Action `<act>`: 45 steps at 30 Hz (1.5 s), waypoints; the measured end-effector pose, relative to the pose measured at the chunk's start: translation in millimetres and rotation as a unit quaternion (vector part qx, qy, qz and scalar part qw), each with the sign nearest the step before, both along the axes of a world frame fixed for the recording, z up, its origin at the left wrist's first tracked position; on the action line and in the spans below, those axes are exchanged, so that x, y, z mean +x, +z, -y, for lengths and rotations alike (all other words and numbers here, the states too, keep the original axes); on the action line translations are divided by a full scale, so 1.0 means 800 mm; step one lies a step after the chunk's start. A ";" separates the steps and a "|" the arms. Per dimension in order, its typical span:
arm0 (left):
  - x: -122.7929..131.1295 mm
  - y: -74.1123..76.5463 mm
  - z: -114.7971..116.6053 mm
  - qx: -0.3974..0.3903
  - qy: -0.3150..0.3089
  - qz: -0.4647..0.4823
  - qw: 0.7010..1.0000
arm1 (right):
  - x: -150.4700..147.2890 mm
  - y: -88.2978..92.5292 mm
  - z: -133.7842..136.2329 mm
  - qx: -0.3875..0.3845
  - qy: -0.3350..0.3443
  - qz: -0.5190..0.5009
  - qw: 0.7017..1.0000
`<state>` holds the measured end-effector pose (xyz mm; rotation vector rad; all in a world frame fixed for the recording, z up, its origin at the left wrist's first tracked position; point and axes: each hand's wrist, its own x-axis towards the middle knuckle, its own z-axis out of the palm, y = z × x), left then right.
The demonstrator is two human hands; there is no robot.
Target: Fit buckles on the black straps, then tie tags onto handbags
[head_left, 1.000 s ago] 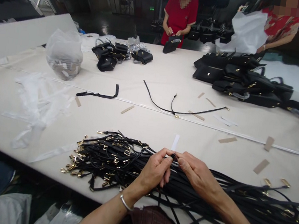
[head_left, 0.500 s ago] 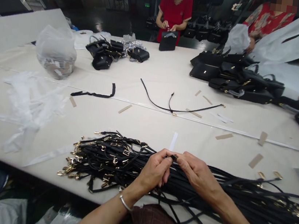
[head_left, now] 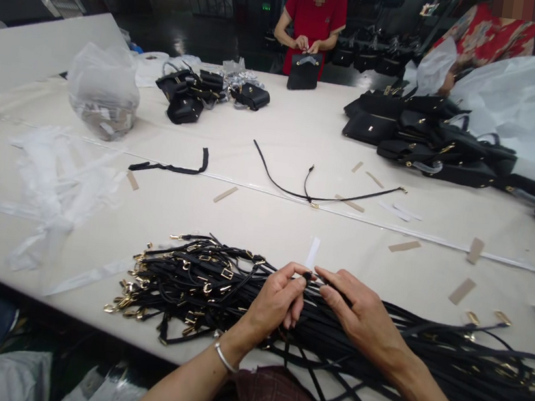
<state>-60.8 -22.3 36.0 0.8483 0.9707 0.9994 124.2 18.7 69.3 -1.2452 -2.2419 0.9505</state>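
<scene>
My left hand [head_left: 280, 297], with a silver bangle at the wrist, pinches a short end of a thin black strap [head_left: 307, 276] between thumb and forefinger. Close beside it on the right, my right hand [head_left: 361, 310] has a dark strip of strap between thumb and forefinger; the fingers partly hide it. Both hands are just above a long pile of black straps [head_left: 235, 295] with gold buckles and clasps, which spreads across the near side of the table. A strap hangs down below my left hand towards my lap.
On the white table [head_left: 173, 204] lie a single black strap [head_left: 281, 188], a black strip [head_left: 173, 168], paper scraps and white film [head_left: 56, 192]. Beyond are a plastic bag [head_left: 104, 93] and black handbags [head_left: 423, 139]. Two people work at the far side, one with a bag [head_left: 304, 72].
My hands have moved slightly apart, and a dark strip now shows along my right forefinger. Across the table, the person at right has shifted the white plastic sheet.
</scene>
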 end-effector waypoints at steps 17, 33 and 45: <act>0.002 -0.001 0.001 0.019 -0.020 -0.051 0.998 | -0.011 0.002 -0.006 -0.068 0.024 -0.003 0.997; 0.001 -0.004 -0.002 0.035 -0.022 -0.061 0.997 | -0.007 -0.002 -0.013 -0.162 0.036 -0.063 0.984; 0.001 -0.002 -0.002 0.041 -0.029 -0.073 0.996 | -0.006 -0.004 -0.015 -0.179 0.032 -0.062 0.981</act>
